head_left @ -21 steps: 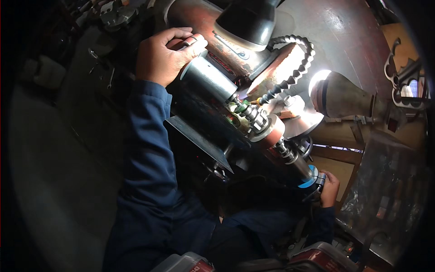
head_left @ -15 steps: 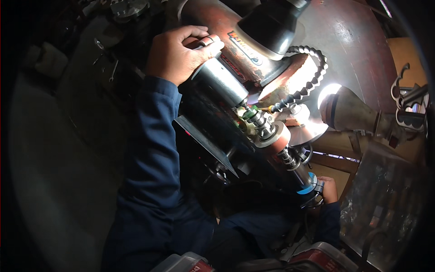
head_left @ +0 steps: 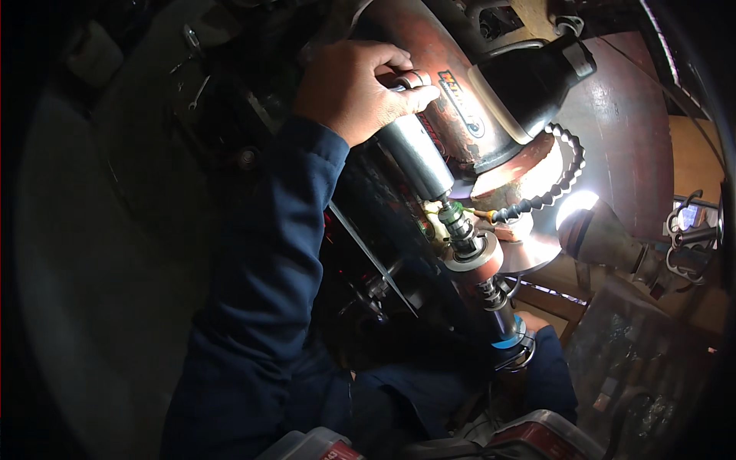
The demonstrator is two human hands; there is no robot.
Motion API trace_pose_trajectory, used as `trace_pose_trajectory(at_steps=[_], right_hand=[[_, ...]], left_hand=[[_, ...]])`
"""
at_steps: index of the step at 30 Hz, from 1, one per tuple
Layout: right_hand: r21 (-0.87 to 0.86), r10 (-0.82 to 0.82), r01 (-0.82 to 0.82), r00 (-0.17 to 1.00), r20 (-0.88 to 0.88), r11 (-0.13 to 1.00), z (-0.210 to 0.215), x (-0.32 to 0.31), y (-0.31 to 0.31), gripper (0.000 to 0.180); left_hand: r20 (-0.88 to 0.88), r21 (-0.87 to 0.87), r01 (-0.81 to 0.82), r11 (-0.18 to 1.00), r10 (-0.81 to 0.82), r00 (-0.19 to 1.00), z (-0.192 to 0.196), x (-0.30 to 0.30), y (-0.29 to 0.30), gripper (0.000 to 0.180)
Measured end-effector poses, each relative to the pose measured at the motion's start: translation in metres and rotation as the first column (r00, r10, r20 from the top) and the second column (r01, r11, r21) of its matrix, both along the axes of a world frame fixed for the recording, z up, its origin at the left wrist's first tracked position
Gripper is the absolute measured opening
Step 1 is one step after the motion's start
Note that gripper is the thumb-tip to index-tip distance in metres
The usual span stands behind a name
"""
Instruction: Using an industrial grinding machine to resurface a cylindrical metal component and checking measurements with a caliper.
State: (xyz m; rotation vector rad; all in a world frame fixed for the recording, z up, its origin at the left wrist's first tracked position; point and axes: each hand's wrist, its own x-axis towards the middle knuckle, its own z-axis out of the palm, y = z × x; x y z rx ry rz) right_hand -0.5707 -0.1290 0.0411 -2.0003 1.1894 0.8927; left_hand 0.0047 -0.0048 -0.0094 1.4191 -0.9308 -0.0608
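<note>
So the left hand [head_left: 354, 88] is up top, fingers curled tight over the upper end of a shiny metal cylinder [head_left: 416, 157] that slants down and to the right. Thumb's tucked against a small silver cap at the tip, so that hand is closed firmly around it. Below the cylinder there's a stack of fittings, then a reddish flanged collar [head_left: 474, 259], then a spring-like bit ending in a blue ring [head_left: 508, 340] low down. The right hand [head_left: 530, 320] is mostly hidden behind that lower end, just a bit of it peeking out beside the blue ring, so I can't tell if it's gripping anything or how open it is. Both sleeves are dark blue. Behind the cylinder sits a big rusty red machine housing [head_left: 441, 46], with a black segmented coolant hose [head_left: 566, 170] curving around a bright disc. A work lamp [head_left: 590, 222] glares just right of that. Everything else is really dark, with some red-and-grey cases [head_left: 537, 437] at the bottom edge.
</note>
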Motion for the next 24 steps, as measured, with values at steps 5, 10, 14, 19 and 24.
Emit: trace_pose_trajectory(at_steps=[5, 10, 14, 19, 24], right_hand=[[-0.099, -0.126, 0.126, 0.992, 0.013, 0.987, -0.003, -0.008, 0.005, 0.021], [-0.166, -0.246, 0.252, 0.968, 0.056, 0.953, -0.003, 0.006, 0.021, 0.022], [-0.391, -0.353, 0.485, 0.862, 0.363, 0.782, 0.016, -0.028, 0.047, 0.026], [-0.567, -0.382, 0.676, 0.735, 0.56, 0.47, 0.007, 0.024, 0.098, 0.025], [-0.675, -0.309, 0.704, 0.707, 0.636, 0.22, 0.001, 0.032, 0.128, 0.028]], left_hand=[[0.046, 0.041, 0.017, 0.999, -0.019, 0.999, 0.006, 0.003, 0.008, 0.032], [0.033, 0.081, -0.008, 0.997, 0.006, 0.999, 0.007, 0.003, 0.018, 0.033], [-0.02, 0.02, 0.065, 0.998, -0.065, 0.998, -0.004, -0.005, -0.014, 0.034], [0.02, 0.118, -0.003, 0.993, 0.0, 1.0, 0.017, 0.007, 0.032, 0.032], [0.039, 0.019, 0.016, 1.0, -0.017, 0.999, 0.003, -0.001, 0.003, 0.035]])
